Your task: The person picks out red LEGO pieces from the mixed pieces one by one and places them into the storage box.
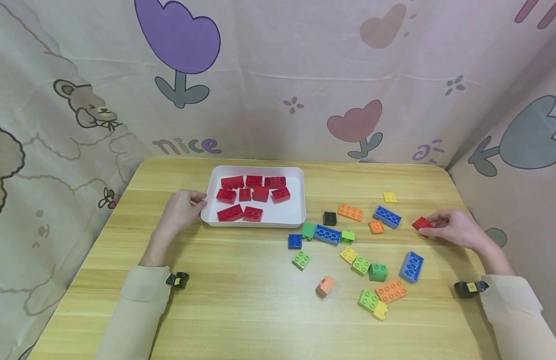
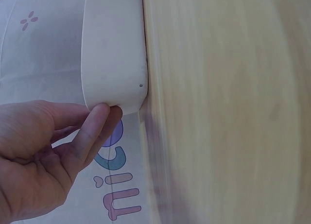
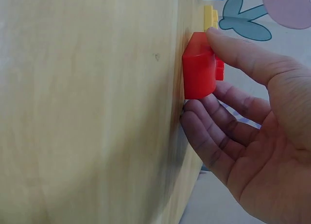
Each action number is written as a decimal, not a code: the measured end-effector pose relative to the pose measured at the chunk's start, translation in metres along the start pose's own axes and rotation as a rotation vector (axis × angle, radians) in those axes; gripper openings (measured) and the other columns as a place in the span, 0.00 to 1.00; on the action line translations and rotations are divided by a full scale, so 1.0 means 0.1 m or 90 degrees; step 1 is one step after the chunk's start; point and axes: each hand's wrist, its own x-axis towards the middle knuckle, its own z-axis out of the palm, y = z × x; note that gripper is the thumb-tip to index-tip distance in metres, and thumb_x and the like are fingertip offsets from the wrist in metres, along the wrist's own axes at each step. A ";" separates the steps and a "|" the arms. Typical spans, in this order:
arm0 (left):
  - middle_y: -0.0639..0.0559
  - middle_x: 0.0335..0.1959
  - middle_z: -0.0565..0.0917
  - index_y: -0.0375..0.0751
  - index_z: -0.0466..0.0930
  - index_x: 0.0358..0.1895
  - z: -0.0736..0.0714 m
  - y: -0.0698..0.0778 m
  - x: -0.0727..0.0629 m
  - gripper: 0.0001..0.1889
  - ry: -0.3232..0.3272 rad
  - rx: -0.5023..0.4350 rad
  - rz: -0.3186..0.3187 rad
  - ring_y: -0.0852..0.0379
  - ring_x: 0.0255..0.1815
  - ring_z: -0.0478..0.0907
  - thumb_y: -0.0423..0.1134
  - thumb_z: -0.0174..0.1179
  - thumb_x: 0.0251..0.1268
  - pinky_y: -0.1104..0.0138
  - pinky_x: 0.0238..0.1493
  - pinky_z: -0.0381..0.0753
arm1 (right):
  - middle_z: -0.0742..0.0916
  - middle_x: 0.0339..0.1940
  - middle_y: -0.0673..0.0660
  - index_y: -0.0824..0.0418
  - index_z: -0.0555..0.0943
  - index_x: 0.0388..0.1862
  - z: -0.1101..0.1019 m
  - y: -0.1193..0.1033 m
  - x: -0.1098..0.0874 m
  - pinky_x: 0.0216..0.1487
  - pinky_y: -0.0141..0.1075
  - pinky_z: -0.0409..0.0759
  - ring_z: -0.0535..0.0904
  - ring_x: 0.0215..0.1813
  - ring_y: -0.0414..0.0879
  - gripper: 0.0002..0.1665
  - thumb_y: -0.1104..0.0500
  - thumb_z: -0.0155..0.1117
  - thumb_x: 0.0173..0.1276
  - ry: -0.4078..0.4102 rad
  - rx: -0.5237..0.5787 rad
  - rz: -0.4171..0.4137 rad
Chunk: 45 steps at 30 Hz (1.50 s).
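Observation:
A white tray (image 1: 278, 220) stands at the back of the table, left of the middle, with several red toy bricks (image 1: 230, 213) lying spread inside it. My left hand (image 1: 180, 212) pinches the tray's left rim between thumb and fingers; in the left wrist view the fingertips (image 2: 99, 112) lie against the tray's end wall (image 2: 116, 54). Over at the table's right side, my right hand (image 1: 458, 228) holds a red brick (image 1: 422, 226) between thumb and fingers. In the right wrist view this red brick (image 3: 199, 71) is at the tabletop, its studs facing partly away.
Loose bricks lie between tray and right hand: a black one (image 1: 330, 218), blue ones (image 1: 387, 216), orange ones (image 1: 391, 291), green ones (image 1: 378, 272) and yellow ones (image 1: 390, 197). A peach brick (image 1: 326, 286) lies nearer the front. Behind the wooden table (image 1: 241, 300) hangs a printed curtain (image 1: 268, 120).

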 end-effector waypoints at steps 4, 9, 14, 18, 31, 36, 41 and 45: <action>0.26 0.54 0.87 0.23 0.82 0.61 0.00 0.00 0.00 0.17 -0.001 -0.003 -0.001 0.40 0.43 0.88 0.31 0.59 0.77 0.63 0.35 0.91 | 0.91 0.44 0.64 0.70 0.86 0.54 0.01 0.00 0.01 0.33 0.30 0.72 0.77 0.36 0.43 0.34 0.41 0.77 0.67 0.000 0.000 0.007; 0.25 0.54 0.87 0.22 0.82 0.61 0.00 0.00 -0.01 0.17 -0.003 -0.010 -0.001 0.39 0.43 0.89 0.30 0.59 0.77 0.65 0.33 0.91 | 0.91 0.44 0.63 0.70 0.86 0.54 0.00 0.00 0.01 0.33 0.29 0.73 0.76 0.36 0.41 0.33 0.42 0.76 0.68 -0.004 0.007 0.006; 0.25 0.54 0.87 0.22 0.82 0.61 0.00 0.00 -0.01 0.17 -0.003 -0.008 -0.001 0.39 0.44 0.89 0.30 0.59 0.77 0.64 0.34 0.91 | 0.91 0.43 0.61 0.70 0.85 0.56 -0.01 -0.04 0.01 0.32 0.29 0.72 0.75 0.35 0.39 0.35 0.40 0.75 0.69 -0.004 0.010 0.007; 0.26 0.52 0.88 0.23 0.82 0.60 0.00 0.00 0.00 0.16 0.003 0.002 0.004 0.39 0.44 0.89 0.30 0.59 0.77 0.62 0.35 0.91 | 0.91 0.45 0.63 0.71 0.84 0.58 -0.04 -0.08 0.01 0.32 0.29 0.74 0.76 0.35 0.38 0.37 0.40 0.74 0.69 -0.005 0.017 0.009; 0.24 0.50 0.88 0.21 0.82 0.60 0.01 -0.01 -0.01 0.16 0.004 -0.012 0.009 0.40 0.41 0.90 0.29 0.59 0.76 0.66 0.32 0.91 | 0.92 0.53 0.68 0.70 0.84 0.62 -0.16 -0.29 0.09 0.39 0.26 0.80 0.83 0.43 0.36 0.38 0.39 0.74 0.70 -0.003 0.040 -0.025; 0.24 0.51 0.88 0.21 0.82 0.60 0.01 -0.01 0.00 0.16 0.005 -0.010 0.015 0.39 0.42 0.90 0.29 0.59 0.76 0.64 0.33 0.91 | 0.91 0.54 0.68 0.68 0.85 0.62 -0.16 -0.41 0.14 0.39 0.28 0.79 0.82 0.44 0.40 0.38 0.38 0.74 0.69 0.005 0.035 -0.031; 0.25 0.51 0.88 0.21 0.82 0.60 0.00 -0.01 0.00 0.16 0.006 -0.004 0.012 0.37 0.43 0.90 0.30 0.59 0.76 0.62 0.35 0.92 | 0.92 0.54 0.66 0.65 0.86 0.61 -0.13 -0.56 0.22 0.40 0.28 0.79 0.83 0.46 0.44 0.35 0.38 0.74 0.69 0.012 0.045 -0.049; 0.24 0.51 0.88 0.21 0.82 0.60 0.00 -0.01 -0.01 0.17 0.004 -0.005 0.010 0.37 0.43 0.90 0.30 0.59 0.76 0.63 0.34 0.92 | 0.92 0.54 0.65 0.64 0.87 0.60 -0.11 -0.69 0.30 0.41 0.28 0.80 0.83 0.46 0.46 0.33 0.39 0.73 0.70 0.009 0.060 -0.065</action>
